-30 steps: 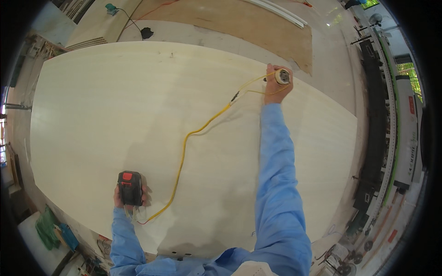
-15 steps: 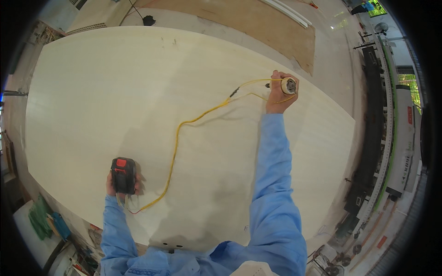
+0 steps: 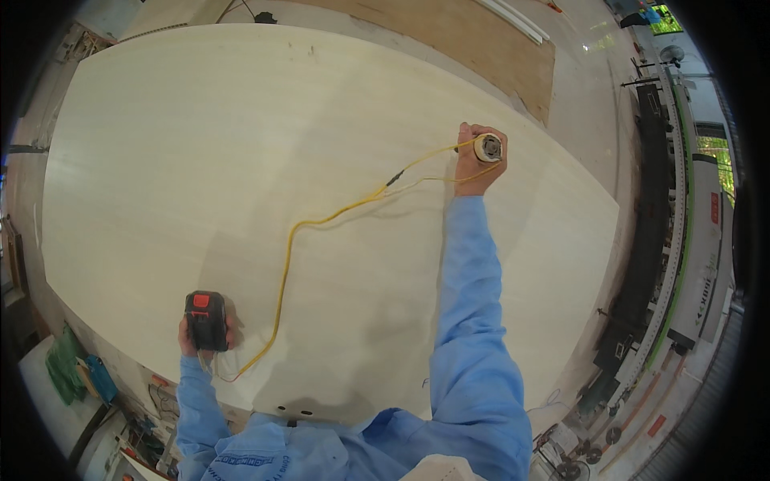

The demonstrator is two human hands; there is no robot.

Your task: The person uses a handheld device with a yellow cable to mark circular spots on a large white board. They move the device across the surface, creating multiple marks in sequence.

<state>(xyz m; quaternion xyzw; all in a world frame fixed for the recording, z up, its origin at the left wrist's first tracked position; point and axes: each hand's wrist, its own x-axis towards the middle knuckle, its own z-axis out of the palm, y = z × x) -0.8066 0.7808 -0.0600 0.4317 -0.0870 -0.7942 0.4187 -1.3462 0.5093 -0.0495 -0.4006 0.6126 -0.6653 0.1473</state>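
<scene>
A yellow cable [image 3: 321,224] is lying slack across the pale board [image 3: 200,144], linking both hands. The left hand [image 3: 200,337] is gripping a black battery pack [image 3: 206,319] at the near edge. The right hand [image 3: 473,164], reaching far out, is closing around a small round device [image 3: 488,147]. This looks like a testing step; next, keeping the device pressed steady seems needed.

Pale wood panel [image 3: 241,160], smooth and matt with fine straight grain, under both hands; black plastic box [image 3: 206,321] with a red patch in the left hand [image 3: 192,337]; yellow plastic-sheathed cable [image 3: 321,228], slightly glossy; round cream plastic disc [image 3: 488,147] in the right hand [image 3: 472,164]; blue cloth sleeves [image 3: 465,321], matt
</scene>
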